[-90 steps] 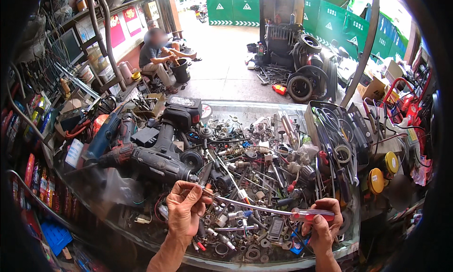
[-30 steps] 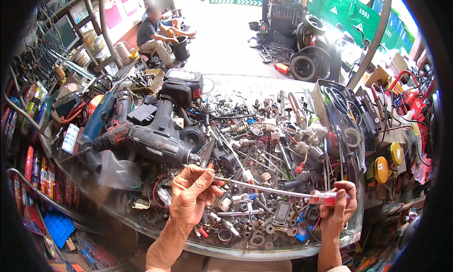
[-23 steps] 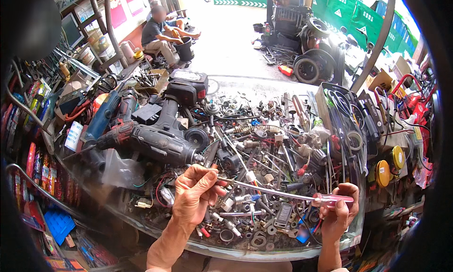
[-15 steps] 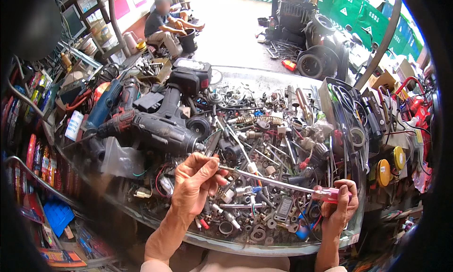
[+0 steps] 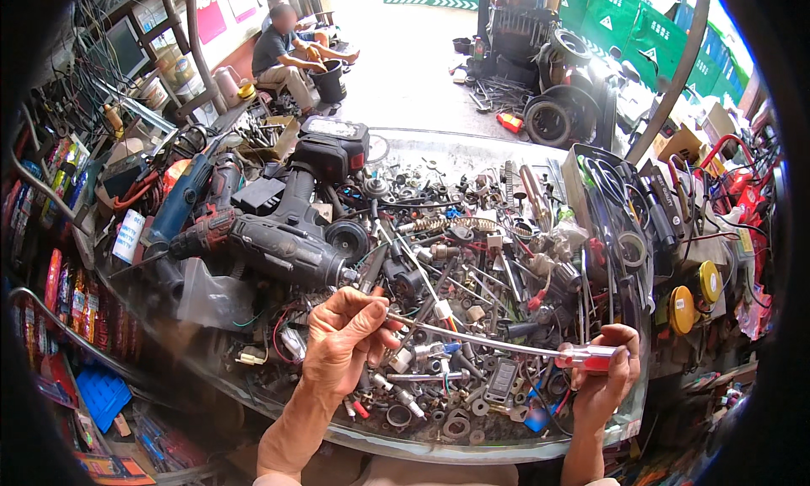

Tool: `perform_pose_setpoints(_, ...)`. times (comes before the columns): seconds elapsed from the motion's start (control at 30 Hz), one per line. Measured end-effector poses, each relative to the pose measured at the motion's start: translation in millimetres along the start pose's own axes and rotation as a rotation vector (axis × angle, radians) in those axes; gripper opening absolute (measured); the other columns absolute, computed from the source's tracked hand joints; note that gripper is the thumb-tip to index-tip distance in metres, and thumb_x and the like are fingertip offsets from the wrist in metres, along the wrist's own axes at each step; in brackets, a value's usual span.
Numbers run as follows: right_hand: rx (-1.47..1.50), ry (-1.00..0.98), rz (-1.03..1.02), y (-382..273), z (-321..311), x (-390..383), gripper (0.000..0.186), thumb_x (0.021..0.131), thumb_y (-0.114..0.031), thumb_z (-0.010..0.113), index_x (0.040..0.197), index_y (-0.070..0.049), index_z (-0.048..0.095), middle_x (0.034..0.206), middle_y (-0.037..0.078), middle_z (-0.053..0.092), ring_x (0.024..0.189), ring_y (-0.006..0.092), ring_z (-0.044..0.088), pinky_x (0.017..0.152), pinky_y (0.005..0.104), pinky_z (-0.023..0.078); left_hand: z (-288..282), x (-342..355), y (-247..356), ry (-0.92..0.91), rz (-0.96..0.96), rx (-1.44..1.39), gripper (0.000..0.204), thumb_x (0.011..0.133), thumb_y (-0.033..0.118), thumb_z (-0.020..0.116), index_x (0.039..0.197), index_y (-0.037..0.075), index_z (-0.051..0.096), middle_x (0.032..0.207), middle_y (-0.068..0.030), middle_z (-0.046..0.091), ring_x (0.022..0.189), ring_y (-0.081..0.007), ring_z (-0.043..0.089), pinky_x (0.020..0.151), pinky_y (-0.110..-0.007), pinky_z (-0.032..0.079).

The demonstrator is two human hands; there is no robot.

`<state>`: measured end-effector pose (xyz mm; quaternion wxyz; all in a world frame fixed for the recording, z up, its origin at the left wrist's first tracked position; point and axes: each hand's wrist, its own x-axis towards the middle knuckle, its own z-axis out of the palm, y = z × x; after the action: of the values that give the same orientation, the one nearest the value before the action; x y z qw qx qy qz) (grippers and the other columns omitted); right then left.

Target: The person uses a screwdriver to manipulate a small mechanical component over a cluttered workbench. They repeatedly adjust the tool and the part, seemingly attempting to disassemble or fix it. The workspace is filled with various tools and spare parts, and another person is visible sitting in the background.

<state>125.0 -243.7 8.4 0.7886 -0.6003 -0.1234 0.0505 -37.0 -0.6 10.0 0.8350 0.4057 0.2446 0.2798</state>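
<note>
A long screwdriver [image 5: 485,342] with a clear red handle lies slantwise across my front, above a cluttered glass-topped table [image 5: 481,455]. My right hand [image 5: 609,372] is closed around the handle's end, thumb along it. At the shaft's far end my left hand [image 5: 344,338] is closed, with thumb and fingers pinching at the tip. The fingers hide the tip, so a small part held there cannot be made out. Beneath the shaft lie loose washers, bolts, sockets and wires. Just beyond my left hand is the nose of a black cordless impact wrench [image 5: 283,241].
A blue angle grinder [image 5: 181,197] lies at the left, near a clear plastic bag [image 5: 211,294]. At the right stands a metal tray [image 5: 582,167] of cables and tools. Yellow round tins [image 5: 682,309] sit beyond it. A person [image 5: 287,60] sits far off by a black bucket [image 5: 329,83].
Both hands keep their hold on the screwdriver, its tip end slightly lower now. The handle has rolled or tilted a little in my right hand. The view has shifted slightly.
</note>
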Motion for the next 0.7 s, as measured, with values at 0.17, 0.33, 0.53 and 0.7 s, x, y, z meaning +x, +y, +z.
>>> perform_pose_setpoints(0.17, -0.152, -0.027, 0.134, -2.0, -11.3, 0.7, 0.038, 0.093, -0.038, 0.052, 0.093, 0.000, 0.050, 0.062, 0.002, 0.050, 0.038, 0.0057, 0.041, 0.033, 0.0193, 0.030, -1.1, 1.2, 0.8, 0.007, 0.009, 0.009, 0.007, 0.088, 0.008, 0.061, 0.086, 0.002, 0.059, 0.074, -0.0157, 0.067, 0.058, -0.0160, 0.066, 0.039, -0.020, 0.043)
perform_pose_setpoints(0.33, -0.055, 0.025, 0.044, -2.3, 1.7, 0.4, 0.037, 0.084, -0.027, 0.061, 0.103, 0.002, 0.048, 0.072, 0.008, 0.052, 0.045, 0.0088, 0.048, 0.039, 0.0218, 0.040, -0.5, -1.1, 0.6, 0.005, 0.004, -0.001, 0.007, 0.088, 0.008, 0.061, 0.085, 0.002, 0.059, 0.074, -0.0159, 0.067, 0.058, -0.0159, 0.066, 0.039, -0.020, 0.043)
perform_pose_setpoints(0.53, -0.013, -0.015, -0.007, -4.0, 0.1, -1.4, 0.044, 0.080, -0.033, 0.063, 0.103, 0.003, 0.048, 0.079, 0.010, 0.052, 0.047, 0.0099, 0.050, 0.040, 0.0210, 0.041, 1.0, -0.4, 0.7, 0.011, -0.005, 0.012, 0.006, 0.088, 0.007, 0.061, 0.085, 0.002, 0.059, 0.074, -0.0155, 0.067, 0.057, -0.0162, 0.066, 0.039, -0.020, 0.043)
perform_pose_setpoints(0.7, -0.170, 0.016, 0.130, -2.6, -7.9, 0.1, 0.039, 0.089, -0.038, 0.058, 0.095, 0.000, 0.051, 0.057, 0.000, 0.048, 0.037, 0.0045, 0.041, 0.033, 0.0183, 0.028, -1.2, 0.4, -2.0, 0.028, 0.012, 0.020, 0.008, 0.087, 0.008, 0.062, 0.085, 0.002, 0.059, 0.074, -0.0154, 0.067, 0.056, -0.0150, 0.066, 0.039, -0.019, 0.043)
